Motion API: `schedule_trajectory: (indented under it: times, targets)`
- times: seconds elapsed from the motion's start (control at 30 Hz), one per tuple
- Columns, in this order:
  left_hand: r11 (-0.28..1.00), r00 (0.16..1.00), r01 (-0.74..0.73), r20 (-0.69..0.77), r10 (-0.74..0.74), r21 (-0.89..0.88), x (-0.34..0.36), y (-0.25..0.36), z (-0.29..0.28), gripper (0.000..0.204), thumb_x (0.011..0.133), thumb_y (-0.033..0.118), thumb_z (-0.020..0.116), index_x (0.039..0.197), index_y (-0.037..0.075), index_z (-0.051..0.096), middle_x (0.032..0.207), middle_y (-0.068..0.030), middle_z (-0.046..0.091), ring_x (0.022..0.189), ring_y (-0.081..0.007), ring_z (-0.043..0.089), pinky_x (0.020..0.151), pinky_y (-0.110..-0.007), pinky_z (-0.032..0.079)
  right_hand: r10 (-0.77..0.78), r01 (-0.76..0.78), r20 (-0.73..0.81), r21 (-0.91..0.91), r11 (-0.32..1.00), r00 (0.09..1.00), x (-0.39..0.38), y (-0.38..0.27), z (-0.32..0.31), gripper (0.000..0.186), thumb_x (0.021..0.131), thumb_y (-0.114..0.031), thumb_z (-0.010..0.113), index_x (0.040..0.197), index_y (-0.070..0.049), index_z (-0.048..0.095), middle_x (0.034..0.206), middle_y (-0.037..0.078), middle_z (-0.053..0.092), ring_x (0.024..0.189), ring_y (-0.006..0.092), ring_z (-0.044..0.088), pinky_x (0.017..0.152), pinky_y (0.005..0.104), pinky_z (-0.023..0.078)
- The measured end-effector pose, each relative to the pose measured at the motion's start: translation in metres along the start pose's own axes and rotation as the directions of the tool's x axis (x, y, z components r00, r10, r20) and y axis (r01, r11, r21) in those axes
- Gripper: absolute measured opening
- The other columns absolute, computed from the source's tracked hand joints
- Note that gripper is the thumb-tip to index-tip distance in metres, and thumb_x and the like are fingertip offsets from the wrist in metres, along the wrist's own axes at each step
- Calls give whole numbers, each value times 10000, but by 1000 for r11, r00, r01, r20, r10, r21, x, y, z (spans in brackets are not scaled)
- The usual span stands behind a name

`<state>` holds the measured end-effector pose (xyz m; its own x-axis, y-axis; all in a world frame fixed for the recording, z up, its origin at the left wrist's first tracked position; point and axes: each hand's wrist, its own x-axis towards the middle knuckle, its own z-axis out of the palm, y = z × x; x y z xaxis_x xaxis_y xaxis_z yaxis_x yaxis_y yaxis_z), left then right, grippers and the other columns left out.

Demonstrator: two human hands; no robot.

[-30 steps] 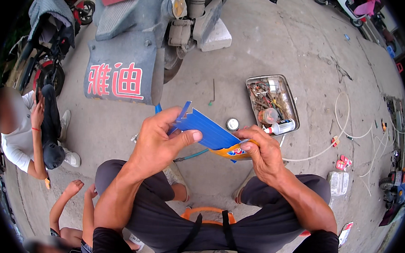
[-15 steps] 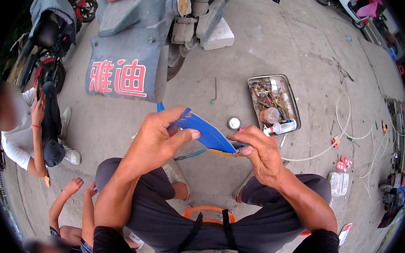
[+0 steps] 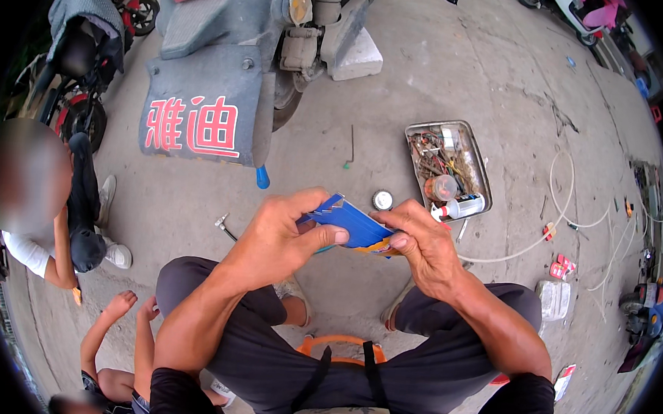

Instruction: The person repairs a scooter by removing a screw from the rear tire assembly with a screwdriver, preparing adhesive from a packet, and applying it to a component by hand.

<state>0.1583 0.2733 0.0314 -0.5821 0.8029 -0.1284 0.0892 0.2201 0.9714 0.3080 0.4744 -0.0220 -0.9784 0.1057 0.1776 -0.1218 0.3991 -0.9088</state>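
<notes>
A small flat blue cardboard box with some yellow along its lower edge is held up in front of my knees. My left hand grips its left end, the thumb pressed on the blue face. At the other end my right hand pinches the box between thumb and fingers. The box's left end looks ragged or partly unfolded. What is inside it is hidden. Just beyond my right fingers, a small round tin rests on the ground.
A metal tray of tools, a jar and a white bottle lies ahead right. A scooter's mudflap stands ahead left, with a blue handle beneath. A pale hose crosses the ground rightward. Two people are on my left.
My left hand has moved right and slightly down, closer to my right hand. The box has tilted and shows more yellow. The seated person's head has shifted.
</notes>
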Motion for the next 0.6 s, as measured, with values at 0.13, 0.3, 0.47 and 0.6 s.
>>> schedule_trajectory:
  times: [0.13, 0.3, 0.47, 0.6]
  targets:
    - [997, 995, 78, 70, -75, -29, 0, -7, -13, 160, 883, 69, 789, 956, 24, 655, 825, 50, 610, 724, -27, 496, 629, -224, 400, -82, 81, -16, -49, 995, 996, 2, -1, -1, 393, 1063, -290, 514, 1245, 40, 625, 957, 112, 545, 852, 223, 546, 770, 346, 471]
    - [996, 993, 94, 66, -94, -5, 2, -13, -5, 151, 898, 73, 775, 971, 13, 658, 823, 36, 611, 734, -41, 512, 657, -249, 434, -38, 42, -44, 100, 994, 998, 2, 0, -4, 392, 1063, -276, 517, 1270, 41, 619, 950, 102, 542, 848, 212, 538, 775, 338, 465]
    - [976, 979, 78, 169, -113, 202, -2, -9, -10, 143, 904, 71, 752, 996, 3, 666, 793, -15, 636, 722, -95, 571, 665, -294, 460, -30, 32, 36, -58, 998, 999, -2, 0, -6, 394, 1059, -257, 532, 1310, 37, 607, 960, 101, 540, 884, 215, 551, 787, 330, 474]
    - [877, 979, -195, 139, 148, 440, -4, -13, 7, 174, 870, 77, 748, 1001, 2, 662, 885, -93, 618, 720, -262, 595, 673, -361, 465, -32, 34, 57, -43, 999, 998, -1, -1, 3, 454, 1062, -325, 507, 1332, 24, 613, 1017, 104, 558, 906, 182, 576, 781, 308, 514]
